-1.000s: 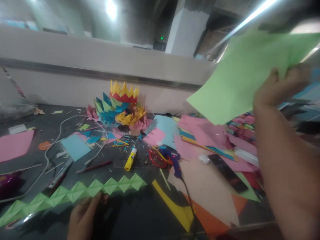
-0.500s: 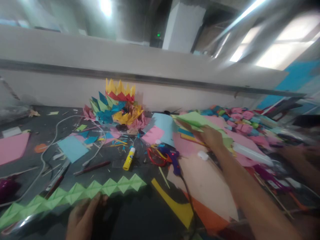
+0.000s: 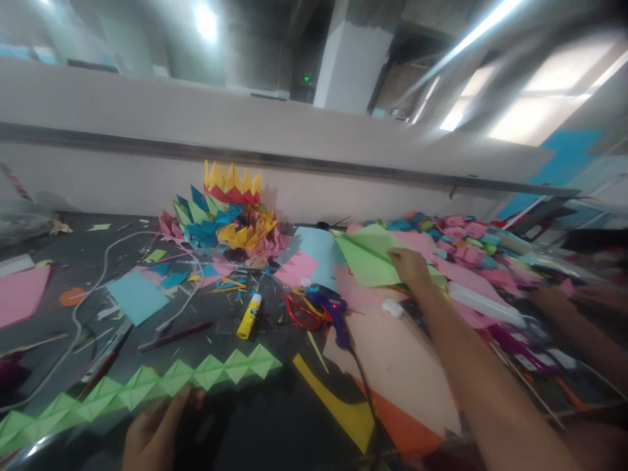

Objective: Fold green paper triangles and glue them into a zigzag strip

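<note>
A long light-green folded paper strip (image 3: 147, 386) with a zigzag edge lies across the front left of the dark table. My left hand (image 3: 159, 425) is closed at its lower edge, thumb against the paper. Farther off on the right, my right hand (image 3: 409, 267) pinches the side of a green paper sheet (image 3: 370, 255) that is tilted up, a crease running across it. Next to that sheet stands a curled light-blue paper (image 3: 321, 258). A blue glue gun (image 3: 338, 314) with a lit red light lies nearer, beside red-handled scissors (image 3: 301, 313).
A yellow glue stick (image 3: 249, 316) and a yellow paper scrap (image 3: 338, 405) lie mid-table. Folded paper crowns (image 3: 233, 183) are stacked at the back. A white cable (image 3: 105, 258) loops at left. Another person's hands (image 3: 554, 304) are at the far right.
My right hand has lifted and turned the green sheet, so more of its face shows. My left hand stays at the strip. The view has shifted slightly.
</note>
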Action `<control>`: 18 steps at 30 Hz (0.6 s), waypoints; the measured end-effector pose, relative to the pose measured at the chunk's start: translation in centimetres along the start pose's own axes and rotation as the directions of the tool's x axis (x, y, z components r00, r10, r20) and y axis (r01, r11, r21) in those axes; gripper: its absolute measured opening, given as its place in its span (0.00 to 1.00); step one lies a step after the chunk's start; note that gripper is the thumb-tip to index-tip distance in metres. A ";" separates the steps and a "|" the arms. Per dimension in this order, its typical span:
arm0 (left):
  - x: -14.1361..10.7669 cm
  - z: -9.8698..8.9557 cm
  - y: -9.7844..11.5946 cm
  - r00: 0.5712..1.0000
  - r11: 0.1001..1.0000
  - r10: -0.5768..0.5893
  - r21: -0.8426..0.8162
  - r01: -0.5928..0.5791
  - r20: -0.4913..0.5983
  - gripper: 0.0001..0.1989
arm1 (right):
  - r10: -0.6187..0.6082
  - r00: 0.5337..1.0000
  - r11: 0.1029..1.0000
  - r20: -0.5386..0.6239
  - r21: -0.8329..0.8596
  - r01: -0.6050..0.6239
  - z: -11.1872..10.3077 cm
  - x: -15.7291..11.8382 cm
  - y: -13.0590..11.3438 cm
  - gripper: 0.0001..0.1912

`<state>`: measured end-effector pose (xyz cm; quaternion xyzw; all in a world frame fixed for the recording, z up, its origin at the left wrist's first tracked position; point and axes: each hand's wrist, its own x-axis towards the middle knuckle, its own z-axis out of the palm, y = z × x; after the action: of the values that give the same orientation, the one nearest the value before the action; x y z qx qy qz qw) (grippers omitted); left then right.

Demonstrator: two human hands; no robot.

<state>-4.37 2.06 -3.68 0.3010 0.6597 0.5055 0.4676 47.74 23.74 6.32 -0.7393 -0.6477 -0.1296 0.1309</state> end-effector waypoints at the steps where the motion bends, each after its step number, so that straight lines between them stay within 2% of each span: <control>1: 0.1 -0.1 -0.1 1.000 1.000 0.000 0.002 0.000 0.004 0.24 | 0.032 0.998 0.999 -0.049 -0.012 -0.033 -0.2 0.0 -0.1 0.16; 4: 0.1 -0.1 -0.5 1.000 1.000 -0.014 -0.003 0.014 0.010 0.24 | 0.162 0.973 0.983 -0.162 -0.057 -0.173 -0.8 -0.2 -0.6 0.12; 6: -0.1 0.0 -0.5 1.000 1.000 -0.017 -0.025 0.018 0.015 0.23 | 0.209 0.964 0.972 -0.163 -0.072 -0.222 -0.8 -0.3 -0.9 0.16; 9: -0.3 0.2 -0.2 1.000 0.999 -0.009 -0.050 0.011 0.029 0.23 | 0.191 0.980 0.981 -0.064 -0.020 -0.192 -0.3 -0.2 -1.2 0.24; 14: -0.5 0.5 0.5 0.999 0.999 0.036 -0.009 -0.036 -0.013 0.24 | 0.106 0.985 0.977 0.140 0.172 -0.129 1.1 -0.1 -1.0 0.20; 16: -0.4 0.5 0.6 0.999 0.999 0.050 0.002 -0.050 -0.021 0.25 | 0.100 0.984 0.977 0.146 0.175 -0.125 1.4 -0.4 -1.1 0.24; 18: -0.4 0.3 0.5 0.999 0.999 0.034 0.002 -0.034 -0.011 0.24 | 0.078 0.990 0.990 0.119 0.108 -0.091 1.4 -0.9 -1.3 0.29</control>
<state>-3.98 2.01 -3.12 0.3099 0.6573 0.5145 0.4551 46.39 23.54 4.71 -0.7637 -0.6286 -0.0442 0.1405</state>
